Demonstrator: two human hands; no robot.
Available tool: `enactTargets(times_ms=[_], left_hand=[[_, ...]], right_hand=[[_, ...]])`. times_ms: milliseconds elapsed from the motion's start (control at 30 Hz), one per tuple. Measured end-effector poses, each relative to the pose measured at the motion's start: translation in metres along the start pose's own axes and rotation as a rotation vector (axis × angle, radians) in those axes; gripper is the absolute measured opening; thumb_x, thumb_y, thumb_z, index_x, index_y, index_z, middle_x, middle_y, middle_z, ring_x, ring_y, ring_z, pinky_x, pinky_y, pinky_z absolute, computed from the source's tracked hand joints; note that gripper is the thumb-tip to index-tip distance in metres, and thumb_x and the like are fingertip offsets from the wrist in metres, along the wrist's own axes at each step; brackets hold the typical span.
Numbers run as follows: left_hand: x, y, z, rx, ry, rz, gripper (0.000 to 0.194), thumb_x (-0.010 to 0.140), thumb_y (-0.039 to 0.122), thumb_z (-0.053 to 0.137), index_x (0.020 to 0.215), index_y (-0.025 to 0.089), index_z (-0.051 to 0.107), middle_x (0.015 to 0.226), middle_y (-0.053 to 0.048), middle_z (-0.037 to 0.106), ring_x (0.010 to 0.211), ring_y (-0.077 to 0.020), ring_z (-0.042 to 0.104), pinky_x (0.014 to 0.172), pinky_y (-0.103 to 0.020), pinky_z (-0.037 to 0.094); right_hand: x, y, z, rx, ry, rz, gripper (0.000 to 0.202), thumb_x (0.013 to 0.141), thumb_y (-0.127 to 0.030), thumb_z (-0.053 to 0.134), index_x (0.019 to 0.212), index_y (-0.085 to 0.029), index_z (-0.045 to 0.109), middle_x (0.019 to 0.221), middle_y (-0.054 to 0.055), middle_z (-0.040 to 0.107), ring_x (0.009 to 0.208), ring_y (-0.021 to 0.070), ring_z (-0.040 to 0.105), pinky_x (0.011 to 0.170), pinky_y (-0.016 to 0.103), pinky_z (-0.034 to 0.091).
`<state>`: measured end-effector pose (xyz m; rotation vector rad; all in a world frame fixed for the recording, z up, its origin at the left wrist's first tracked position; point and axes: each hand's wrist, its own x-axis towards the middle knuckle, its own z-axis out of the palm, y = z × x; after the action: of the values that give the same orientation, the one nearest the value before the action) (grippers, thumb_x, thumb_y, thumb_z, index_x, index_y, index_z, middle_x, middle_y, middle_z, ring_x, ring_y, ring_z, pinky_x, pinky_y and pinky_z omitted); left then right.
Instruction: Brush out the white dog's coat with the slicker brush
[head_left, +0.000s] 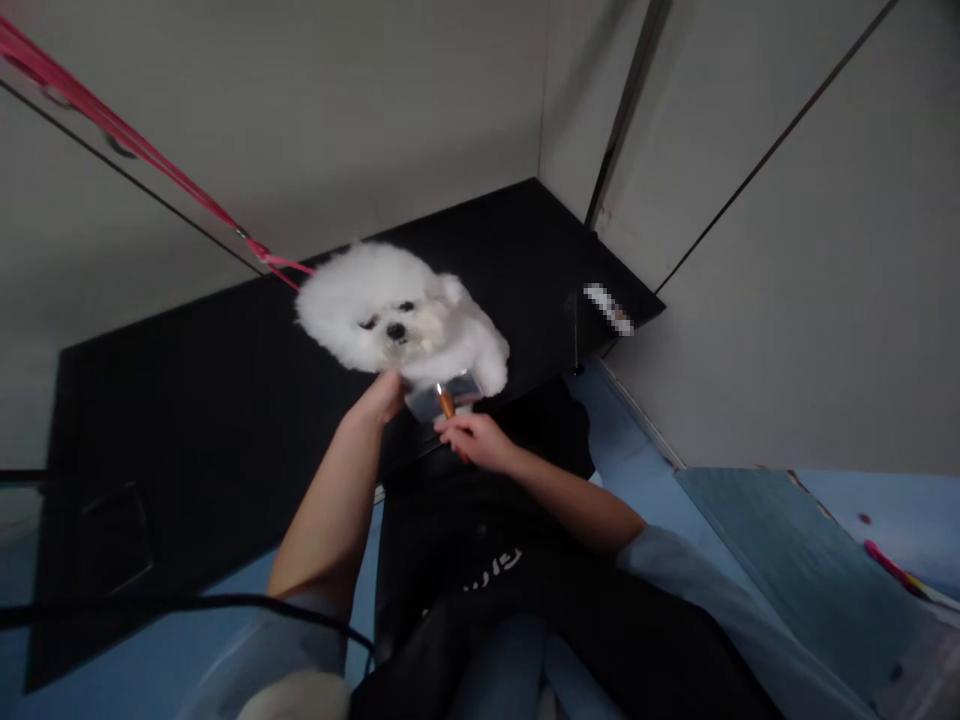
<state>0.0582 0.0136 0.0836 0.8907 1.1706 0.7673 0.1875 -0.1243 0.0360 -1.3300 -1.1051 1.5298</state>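
A fluffy white dog (367,290) is on the black table (225,400), its face toward me. My right hand (476,440) is closed around the orange handle of a slicker brush (446,400). The brush's wide head lies against the white fur low on the dog's front, near a leg. Just left of the brush, my left hand (386,395) touches the fur below the dog's muzzle. Its fingers are hidden by the fur and by the hand itself, so their grip does not show.
A pink lead (172,170) runs from the dog's neck to the upper left. A blurred-out whitish item (609,308) lies near the table's right corner. A black cable (187,602) crosses the lower left. Grey walls (787,300) stand behind and to the right.
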Motion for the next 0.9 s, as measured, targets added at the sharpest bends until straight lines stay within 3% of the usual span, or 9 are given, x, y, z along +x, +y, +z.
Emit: enactTargets(times_ms=[100,233,300,400,533,600,700,767,900], left_hand=[[0.000,-0.001,0.004,-0.010,0.052,-0.008,0.031,0.070,0.036,0.077,0.091,0.014,0.072,0.087,-0.010,0.077,0.096,-0.0273,0.072,0.087,-0.034,0.059],[-0.010,-0.002,0.005,0.011,-0.012,0.020,0.029,0.057,0.022,0.084,0.081,0.014,0.071,0.079,-0.008,0.075,0.080,-0.0227,0.071,0.072,-0.027,0.059],[-0.015,-0.005,0.003,0.029,-0.009,-0.004,0.028,0.054,0.017,0.084,0.078,0.013,0.071,0.076,-0.007,0.074,0.069,-0.0195,0.069,0.061,-0.024,0.058],[-0.019,-0.008,0.002,0.038,0.006,-0.078,0.016,0.059,0.014,0.079,0.072,0.012,0.069,0.069,-0.007,0.071,0.057,-0.0174,0.065,0.051,-0.023,0.055],[-0.020,-0.011,0.007,-0.016,-0.127,-0.109,0.021,0.056,0.005,0.075,0.076,0.012,0.074,0.079,-0.009,0.075,0.066,-0.0194,0.068,0.061,-0.026,0.059],[-0.018,-0.015,0.010,-0.008,-0.109,-0.120,0.023,0.054,0.003,0.075,0.075,0.012,0.074,0.077,-0.009,0.075,0.066,-0.0194,0.068,0.060,-0.025,0.059],[-0.011,-0.024,0.015,0.007,-0.032,-0.135,0.023,0.057,0.001,0.072,0.076,0.013,0.074,0.062,-0.004,0.069,0.057,-0.0170,0.063,0.054,-0.023,0.056],[-0.007,-0.029,0.019,-0.042,-0.017,-0.130,0.027,0.062,0.000,0.071,0.084,0.014,0.075,0.058,-0.001,0.067,0.055,-0.0159,0.062,0.055,-0.023,0.056],[-0.005,-0.032,0.027,-0.156,-0.054,-0.138,0.026,0.072,0.001,0.067,0.093,0.014,0.075,0.057,-0.001,0.065,0.052,-0.0134,0.059,0.056,-0.021,0.055]], right_hand=[[0.000,0.000,0.000,0.062,0.043,0.014,0.021,0.087,-0.012,0.059,0.101,-0.013,0.075,0.079,0.003,0.070,0.063,0.0067,0.059,0.058,0.017,0.047],[-0.015,0.000,-0.002,0.180,-0.130,0.196,0.024,0.089,-0.014,0.056,0.105,-0.010,0.073,0.071,0.001,0.066,0.053,0.0066,0.057,0.050,0.018,0.045],[-0.020,-0.003,-0.004,0.211,-0.167,0.132,0.025,0.089,-0.017,0.058,0.110,-0.012,0.072,0.075,0.001,0.068,0.053,0.0063,0.057,0.051,0.019,0.046],[-0.025,-0.005,-0.006,0.175,-0.115,0.069,0.024,0.087,-0.015,0.060,0.107,-0.013,0.074,0.077,0.001,0.069,0.055,0.0054,0.057,0.055,0.019,0.047],[-0.041,0.000,-0.002,0.098,-0.222,0.276,0.028,0.086,-0.010,0.055,0.106,-0.011,0.074,0.063,-0.002,0.065,0.048,0.0054,0.055,0.051,0.017,0.042],[-0.048,0.001,-0.002,0.064,-0.227,0.222,0.028,0.087,-0.011,0.055,0.108,-0.012,0.075,0.066,-0.001,0.067,0.049,0.0057,0.056,0.052,0.017,0.042],[-0.052,-0.002,-0.007,0.017,-0.051,0.051,0.026,0.086,-0.013,0.059,0.106,-0.015,0.076,0.074,0.000,0.071,0.057,0.0066,0.059,0.060,0.019,0.046],[-0.055,-0.002,-0.010,0.024,-0.015,0.082,0.024,0.085,-0.011,0.059,0.102,-0.014,0.076,0.070,0.000,0.069,0.058,0.0069,0.059,0.061,0.019,0.046],[-0.065,0.000,-0.017,0.194,-0.222,0.218,0.024,0.087,-0.018,0.059,0.104,-0.012,0.074,0.067,-0.001,0.067,0.048,0.0070,0.057,0.052,0.019,0.043]])
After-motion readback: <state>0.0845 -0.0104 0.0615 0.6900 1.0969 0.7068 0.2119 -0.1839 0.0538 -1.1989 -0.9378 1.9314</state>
